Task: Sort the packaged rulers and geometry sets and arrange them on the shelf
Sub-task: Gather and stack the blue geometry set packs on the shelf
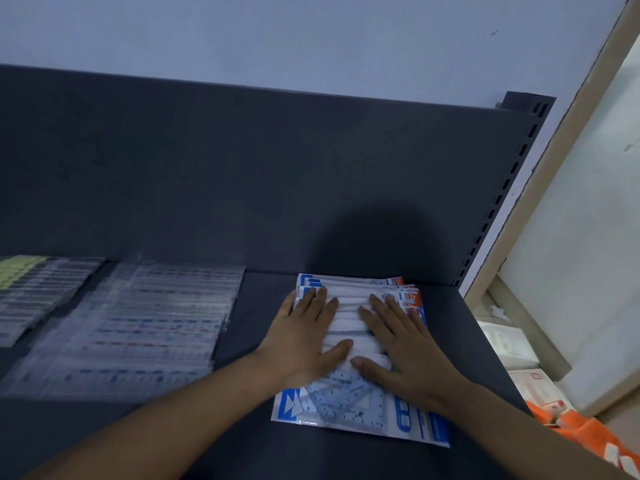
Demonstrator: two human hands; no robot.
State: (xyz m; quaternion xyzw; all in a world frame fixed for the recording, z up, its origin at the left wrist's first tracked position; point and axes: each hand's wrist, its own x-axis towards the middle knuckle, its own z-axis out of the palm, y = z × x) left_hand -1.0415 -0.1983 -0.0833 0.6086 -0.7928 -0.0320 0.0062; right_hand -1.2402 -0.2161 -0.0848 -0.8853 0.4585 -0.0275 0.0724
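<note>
Both hands lie flat, fingers spread: the left hand (304,336) and right hand (398,344) press the geometry sets (346,407). The pile runs front to back on the shelf (263,341), directly beneath both palms, well apart from the rulers (138,323) leftward.

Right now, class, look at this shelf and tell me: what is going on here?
A person's left hand and right hand press flat on a fanned stack of packaged geometry sets lying on the dark shelf. The fingers are straight; neither hand curls round anything. Further left on the same shelf lie two groups of clear-packaged rulers, untouched.
</note>
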